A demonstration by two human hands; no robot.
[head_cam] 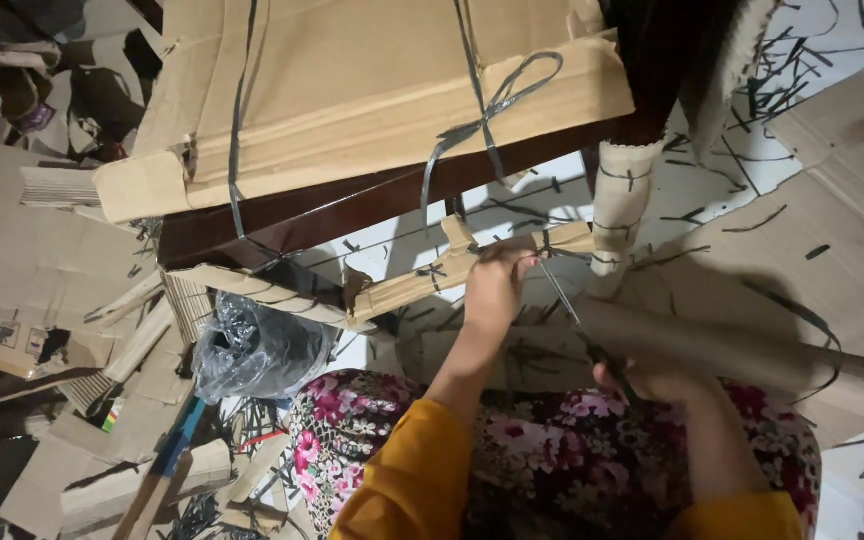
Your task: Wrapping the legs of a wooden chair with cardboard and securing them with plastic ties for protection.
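Two hands, left (497, 285) gripping one cardboard-wrapped rail (472, 262), right (652, 378) clenching one pair of scissors (572, 315)

Mustard-yellow sleeves cover both my upper arms, ending near the elbows at six o'clock. My left hand (497, 275) and right hand (652, 378) are bare. A dark floral skirt (562, 450), pink blossoms, drapes my lap.

Pale floor (722, 190) under strap offcuts (782, 95)
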